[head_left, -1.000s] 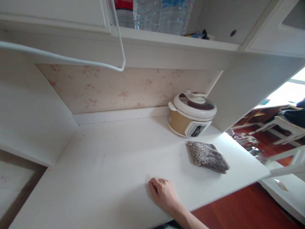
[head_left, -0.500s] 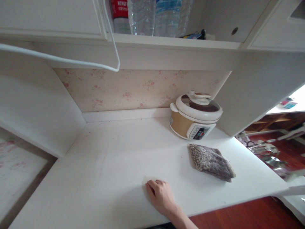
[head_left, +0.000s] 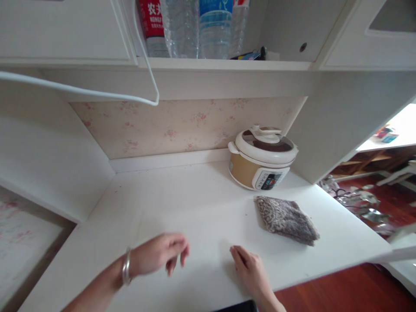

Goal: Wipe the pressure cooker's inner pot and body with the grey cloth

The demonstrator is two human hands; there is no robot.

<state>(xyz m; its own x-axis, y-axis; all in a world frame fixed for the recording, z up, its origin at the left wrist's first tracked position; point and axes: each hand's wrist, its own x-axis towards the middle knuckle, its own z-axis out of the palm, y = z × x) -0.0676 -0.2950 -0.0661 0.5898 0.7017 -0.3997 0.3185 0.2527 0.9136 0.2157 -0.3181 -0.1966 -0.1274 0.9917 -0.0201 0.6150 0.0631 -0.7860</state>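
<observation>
My left hand (head_left: 160, 255), with a silver bangle (head_left: 126, 266) on its wrist, is above the white countertop (head_left: 156, 203). Its fingers bend loosely downward, somewhat apart, with nothing seen in them. To its right, my right hand (head_left: 248, 266) is closed in a loose fist at the countertop's front. No object shows in the fist. A folded grey-brown patterned plush cloth (head_left: 287, 220) lies beyond it on the right. Behind the cloth stands an electric cooker (head_left: 260, 162) with a white lid and gold body. A black-edged object (head_left: 238, 307), cut off at the bottom, cannot be made out.
An open cabinet shelf (head_left: 227, 65) overhead holds plastic bottles (head_left: 214, 32). A white cable (head_left: 97, 93) hangs across the upper left. Side panels (head_left: 338, 117) bound the counter. Metal pot lids or pans (head_left: 364, 203) stand beyond its right edge, over red flooring (head_left: 325, 290).
My left hand has come into view from the lower left. My right hand has shifted right in the picture, still closed. The view has tilted up slightly, and the black-edged object shows more at the bottom.
</observation>
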